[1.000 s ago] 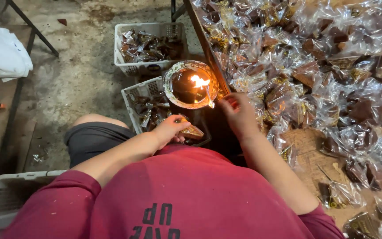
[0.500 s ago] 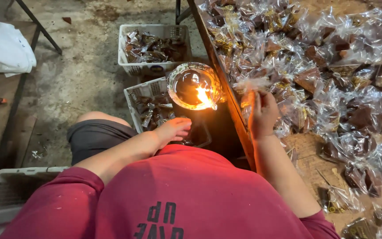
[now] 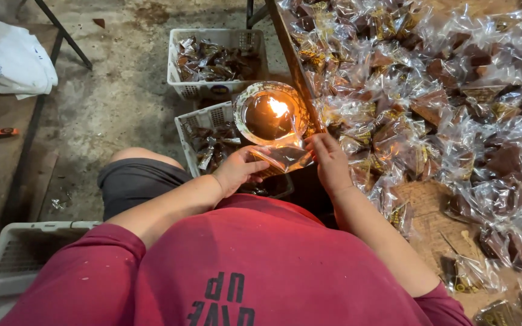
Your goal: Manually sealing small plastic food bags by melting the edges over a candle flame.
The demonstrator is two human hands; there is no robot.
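Spreading across the table on your right is the biggest thing in view — a heap of clear packets holding brown pieces, far too many to count. Next down in size come three white baskets: one farther off on the floor, filled with packets, one just beyond your knee, partly filled, and one at your left hip. One round dish lamp burns with a single flame between table edge and near basket.

Smallest is the one clear packet you hold just beneath that lamp. Its long axis runs left to right between your hands, and the flame lies straight ahead of your fingertips, very near. Your left hand pinches its left end, fingers closed on the film; your right hand grips the right end likewise — both about equally close to the flame.
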